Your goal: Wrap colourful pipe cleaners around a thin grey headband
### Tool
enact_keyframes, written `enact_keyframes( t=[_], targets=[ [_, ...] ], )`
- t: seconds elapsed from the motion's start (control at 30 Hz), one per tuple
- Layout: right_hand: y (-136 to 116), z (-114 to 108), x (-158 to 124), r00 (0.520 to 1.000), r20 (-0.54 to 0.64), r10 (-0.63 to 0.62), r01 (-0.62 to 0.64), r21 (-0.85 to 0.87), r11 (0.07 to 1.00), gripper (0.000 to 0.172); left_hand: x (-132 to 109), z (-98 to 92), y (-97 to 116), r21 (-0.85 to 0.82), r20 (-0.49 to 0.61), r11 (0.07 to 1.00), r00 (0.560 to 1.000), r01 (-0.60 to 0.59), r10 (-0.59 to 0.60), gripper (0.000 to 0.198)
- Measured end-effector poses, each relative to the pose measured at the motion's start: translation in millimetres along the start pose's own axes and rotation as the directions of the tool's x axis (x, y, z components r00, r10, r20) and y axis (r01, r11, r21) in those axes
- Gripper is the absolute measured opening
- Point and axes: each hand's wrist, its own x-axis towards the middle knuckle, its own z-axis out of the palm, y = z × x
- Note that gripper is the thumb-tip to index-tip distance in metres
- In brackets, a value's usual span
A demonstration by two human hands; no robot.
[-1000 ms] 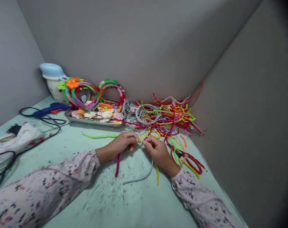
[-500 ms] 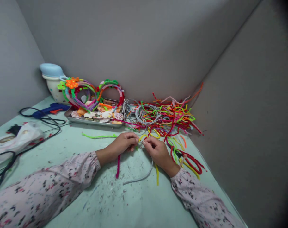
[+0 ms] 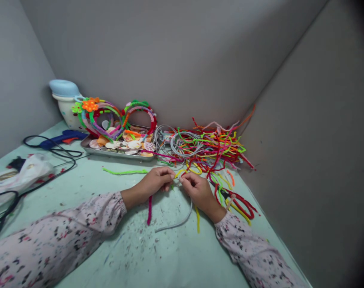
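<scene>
My left hand is closed in a pinch, its fingertips almost meeting those of my right hand, also pinched. A thin grey piece bridges the small gap between them. From under my right hand a grey wire curves down and left onto the table. A magenta pipe cleaner pokes out below my left hand. Near my right wrist lies a yellow pipe cleaner, partly covered. The fingers hide the exact ends being gripped. Left of my left hand rests a lime green pipe cleaner.
Behind my hands stand a metal tray of shells with colourful headbands, coils of grey wire and a pipe cleaner heap. Red-handled scissors lie right. Leftward are a blue glue gun, black cable and plastic bag.
</scene>
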Motion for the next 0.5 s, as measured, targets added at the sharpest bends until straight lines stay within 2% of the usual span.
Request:
enact_keyframes(
  t=[0.5],
  targets=[
    [-2.6,-0.2,-0.3,1.0,-0.011,-0.007,0.007,-0.011,1.0,0.019,0.3,-0.3,-3.8,0.017,-0.031,1.0,1.0,-0.004,0.005,0.014]
  ],
)
